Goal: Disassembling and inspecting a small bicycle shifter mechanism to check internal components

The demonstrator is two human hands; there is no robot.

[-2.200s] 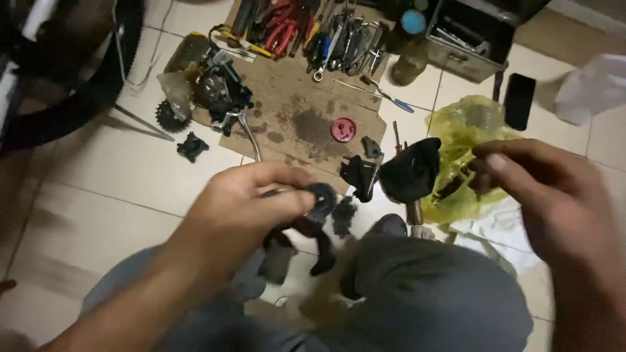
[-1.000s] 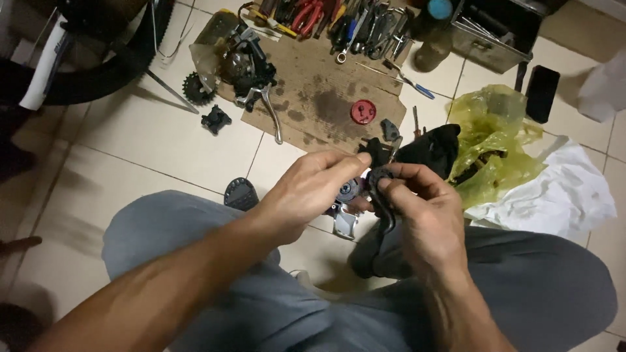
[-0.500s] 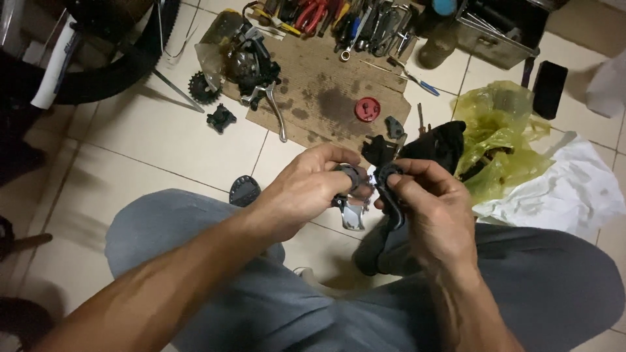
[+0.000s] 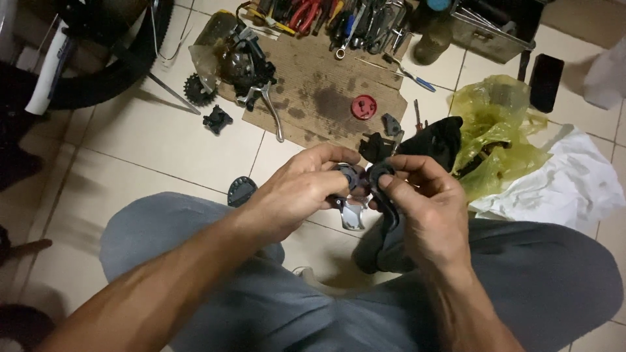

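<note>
- Left hand (image 4: 297, 192), palm down, fingers curled, pinches the black and silver shifter part (image 4: 352, 195).
- Right hand (image 4: 427, 205), thumb and forefinger pressed on the same part's black lever, above the knees.

tiled floor (image 4: 130, 143) carries a stained cardboard sheet (image 4: 313, 98), yellow plastic bag (image 4: 495, 124), white cloth (image 4: 561, 189), black sprocket (image 4: 195, 88) and dark round cover (image 4: 242, 190).

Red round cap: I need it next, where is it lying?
In the head view the red round cap lies on the stained cardboard sheet, ahead of both hands, right of the silver brake lever.
</note>
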